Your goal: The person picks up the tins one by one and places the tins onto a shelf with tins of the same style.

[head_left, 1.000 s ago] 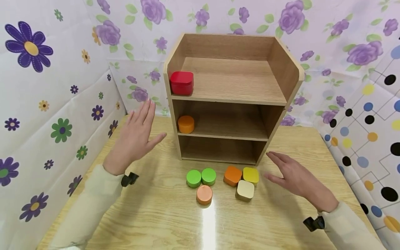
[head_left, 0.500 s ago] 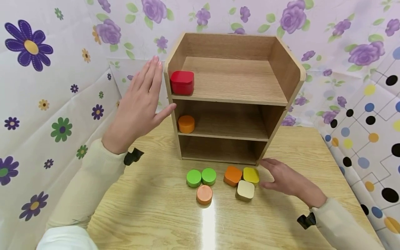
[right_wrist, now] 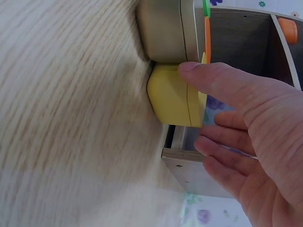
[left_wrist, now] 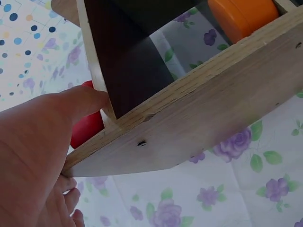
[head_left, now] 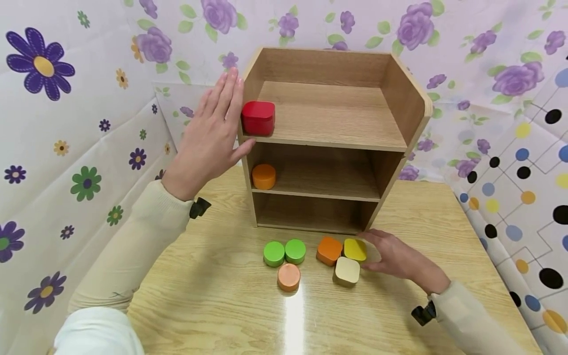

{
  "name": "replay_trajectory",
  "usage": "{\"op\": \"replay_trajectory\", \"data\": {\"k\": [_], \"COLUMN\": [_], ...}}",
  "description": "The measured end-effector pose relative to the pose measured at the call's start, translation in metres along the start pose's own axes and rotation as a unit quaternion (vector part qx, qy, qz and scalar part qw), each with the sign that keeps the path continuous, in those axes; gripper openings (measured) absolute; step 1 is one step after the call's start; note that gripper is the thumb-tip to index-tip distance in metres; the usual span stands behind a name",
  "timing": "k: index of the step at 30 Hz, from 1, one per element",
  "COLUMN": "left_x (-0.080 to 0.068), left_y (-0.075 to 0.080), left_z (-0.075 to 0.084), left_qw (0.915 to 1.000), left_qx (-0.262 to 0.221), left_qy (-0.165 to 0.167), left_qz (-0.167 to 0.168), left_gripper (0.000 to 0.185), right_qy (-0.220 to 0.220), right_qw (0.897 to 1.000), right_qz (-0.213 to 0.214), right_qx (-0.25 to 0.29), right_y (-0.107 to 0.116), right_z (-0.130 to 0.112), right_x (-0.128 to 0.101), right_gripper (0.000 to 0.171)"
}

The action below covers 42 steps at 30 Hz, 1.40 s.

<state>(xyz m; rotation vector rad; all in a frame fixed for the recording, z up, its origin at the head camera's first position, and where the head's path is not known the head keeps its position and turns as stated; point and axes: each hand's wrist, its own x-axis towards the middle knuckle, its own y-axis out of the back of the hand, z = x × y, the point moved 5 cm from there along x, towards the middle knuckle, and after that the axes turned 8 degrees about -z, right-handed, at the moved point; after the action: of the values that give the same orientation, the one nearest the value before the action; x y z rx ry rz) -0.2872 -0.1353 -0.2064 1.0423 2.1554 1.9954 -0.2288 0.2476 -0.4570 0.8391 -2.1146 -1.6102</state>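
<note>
The left hand (head_left: pixel 212 135) is up against the outer left wall of the wooden shelf (head_left: pixel 401 98), fingers straight and close together, palm flat on the board, with the thumb (left_wrist: pixel 83 101) hooked round the front edge just under the top level. Right beside that thumb sits the red block (head_left: pixel 258 118), a rounded-corner square at the left end of the top level, and one level down there's a round orange block (head_left: pixel 264 176), also tucked to the left. Down on the table (head_left: pixel 222 305), the right hand (head_left: pixel 397 256) lies low in front of the shelf's right foot, fingers stretched and slightly apart, thumb tip on the yellow block (head_left: pixel 355 249). That yellow block is a squat square with soft corners and a glossy face; it looks to be touching the cream block (head_left: pixel 347 271) in front of it, though the wrist view is blurred there. An orange square block (head_left: pixel 329 249) sits just to its left, then two green round blocks (head_left: pixel 284 252) side by side and a peach round block (head_left: pixel 289 276) in front of them.
</note>
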Motion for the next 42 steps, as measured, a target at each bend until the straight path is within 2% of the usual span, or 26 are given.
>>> {"op": "replay_trajectory", "data": {"k": [15,27,33,42], "left_x": [0.001,0.001,0.001,-0.001], "left_y": [-0.003,-0.003,-0.003,-0.002], "left_z": [0.001,0.001,0.000,0.001], "left_qw": [0.9999,0.9999,1.0000,0.9999], "left_qx": [0.004,0.009,0.005,0.012], "left_qy": [-0.013,-0.008,-0.006,-0.005], "left_qz": [0.005,0.002,-0.005,-0.003], "left_gripper": [0.102,0.102,0.102,0.102], "right_qy": [-0.008,-0.009,-0.017,0.009], "right_qw": [1.000,1.000,0.999,1.000], "right_qz": [-0.016,-0.015,-0.015,-0.004], "right_qx": [-0.005,0.006,0.025,0.006], "right_y": [-0.006,-0.004,0.004,0.033], "right_z": [0.003,0.005,0.009,-0.001], "right_x": [0.008,0.013,0.011,0.006], "right_gripper": [0.066,0.056,0.058,0.053]}}
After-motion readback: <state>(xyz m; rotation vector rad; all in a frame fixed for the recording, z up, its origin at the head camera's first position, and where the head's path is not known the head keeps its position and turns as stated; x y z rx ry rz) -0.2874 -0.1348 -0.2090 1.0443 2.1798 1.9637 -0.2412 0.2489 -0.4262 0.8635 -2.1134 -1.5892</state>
